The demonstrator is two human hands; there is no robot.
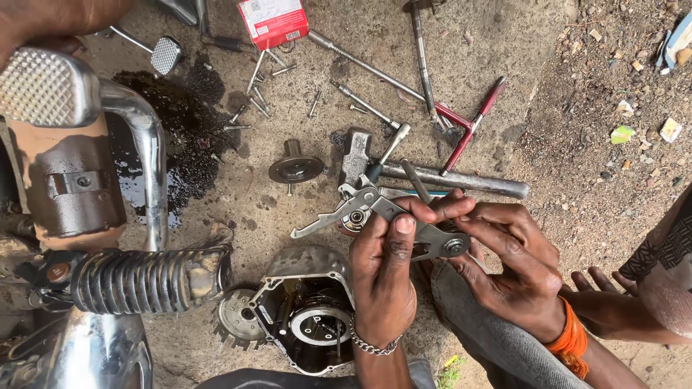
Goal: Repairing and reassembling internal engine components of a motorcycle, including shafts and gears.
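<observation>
Head view shows both hands raised over the concrete floor (504,43), sharing one small metal lever part (382,212) held level between them. The left hand (383,277) pinches its middle from below, thumb and forefinger closed narrowly on the flat arm, which steadies it for inspection; the right hand (508,266) grips the round end with its bolt, fingers curled tightly, so the part seems braced at two points and cannot swing. Its thin curved tip points left, free of both hands. Below the hands an engine cover (306,310) lies open side up like a shallow bowl; inside sit a round ring and some shafts, and a toothed gear (234,320) rests just beside it. A red cardboard box (274,21) lies at the top, closed as far as I can tell, its contents hidden. Loose bolts (256,97) are scattered beside a dark oil patch (191,122), and a hammer (432,176) and red-handled pliers (472,122) lie near, within reach.
</observation>
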